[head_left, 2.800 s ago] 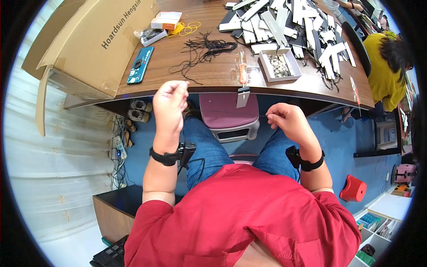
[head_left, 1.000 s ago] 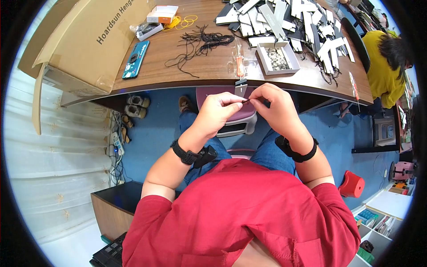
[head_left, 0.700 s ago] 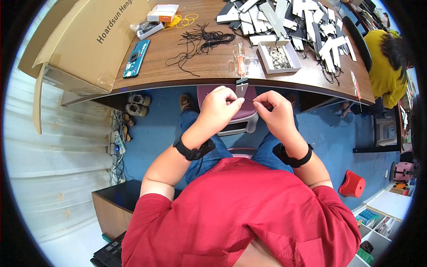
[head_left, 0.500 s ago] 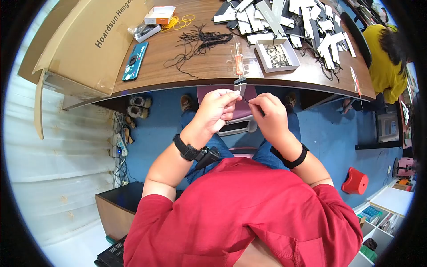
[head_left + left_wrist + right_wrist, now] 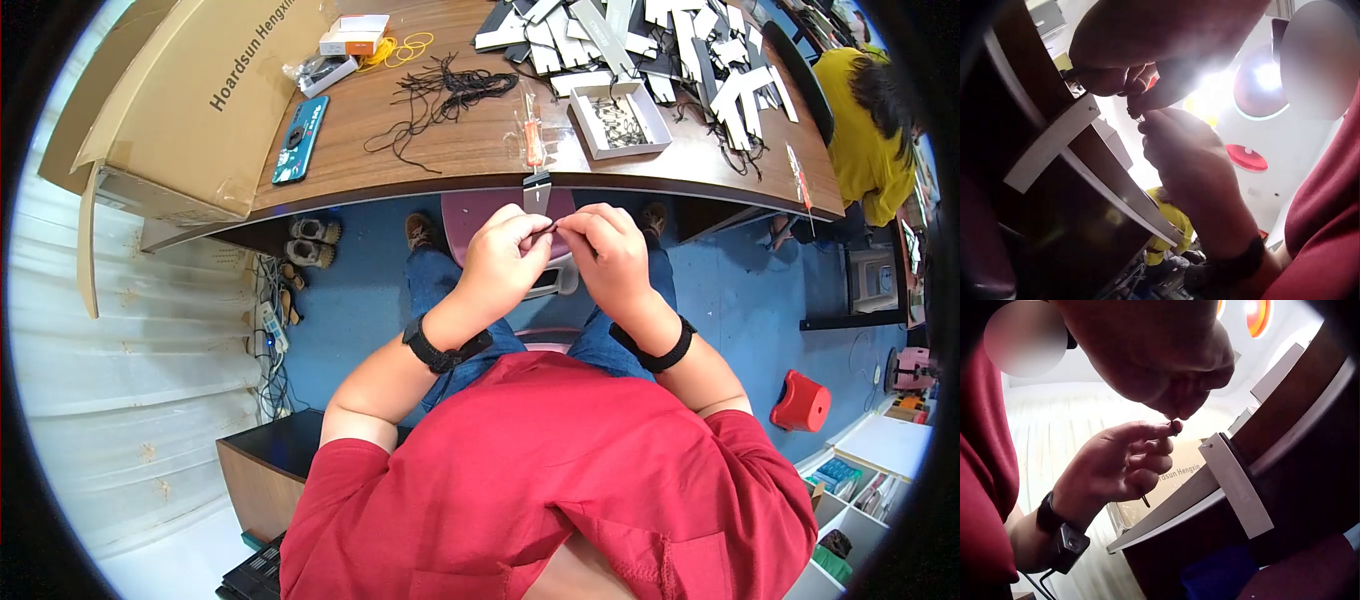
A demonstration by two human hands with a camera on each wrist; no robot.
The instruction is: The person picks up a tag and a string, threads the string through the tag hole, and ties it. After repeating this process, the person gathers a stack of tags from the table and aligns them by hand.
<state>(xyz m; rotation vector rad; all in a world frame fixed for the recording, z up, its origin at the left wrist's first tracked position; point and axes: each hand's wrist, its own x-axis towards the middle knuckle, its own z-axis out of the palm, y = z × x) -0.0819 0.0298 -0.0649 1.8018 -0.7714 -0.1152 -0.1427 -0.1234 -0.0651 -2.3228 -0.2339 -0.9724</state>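
My left hand and right hand meet fingertip to fingertip just in front of the table edge. Between thumb and forefinger each one pinches a thin black cord. A loose end of cord pokes out below the curled left fingers in the right wrist view. Most of the cord is hidden by the fingers. Right beyond the hands, a flat grey-white strip with a small hole hangs over the table edge. Behind it an orange-handled tool lies under clear tape on the tabletop.
A tangle of black cords lies on the wooden table. White box holds small metal pieces, beside a heap of black and white strips. Blue phone and large carton stand left. Pink stool is below.
From well apart, the hands have come together in front of the strip. Over the last second they shift slightly around the cord, and the left fingers have curled in again.
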